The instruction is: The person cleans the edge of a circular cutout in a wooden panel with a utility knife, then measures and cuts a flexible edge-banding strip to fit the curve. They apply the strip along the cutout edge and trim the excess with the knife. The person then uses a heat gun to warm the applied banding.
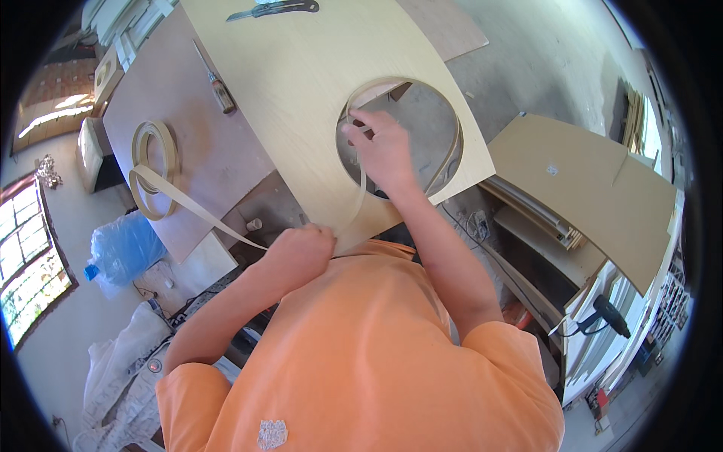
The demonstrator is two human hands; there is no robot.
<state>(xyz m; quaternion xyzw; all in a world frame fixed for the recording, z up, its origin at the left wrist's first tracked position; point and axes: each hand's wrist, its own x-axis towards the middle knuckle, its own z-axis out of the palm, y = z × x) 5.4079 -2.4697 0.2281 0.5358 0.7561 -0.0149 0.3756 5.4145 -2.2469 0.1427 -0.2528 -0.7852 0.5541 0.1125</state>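
A pale wood panel (301, 98) with a large round hole lies in front of me. A thin strip of edge banding (202, 212) runs from a loose coil (172, 147) on the left to my left hand (301, 248). That hand is closed on the strip near the panel's front edge. From there the strip curves up to the hole's left rim. At that rim my right hand (384, 151) pinches the strip between thumb and fingers, the hand partly over the opening. Banding also shows along the hole's right inner edge.
A utility knife (285, 9) lies at the panel's far end. Left of it rests a screwdriver-like tool (220, 94) on a brownish board (151, 98). Brown sheets (587, 177) are stacked right, with a heat gun (611, 315) nearby. A blue plastic bottle (126, 245) stands left.
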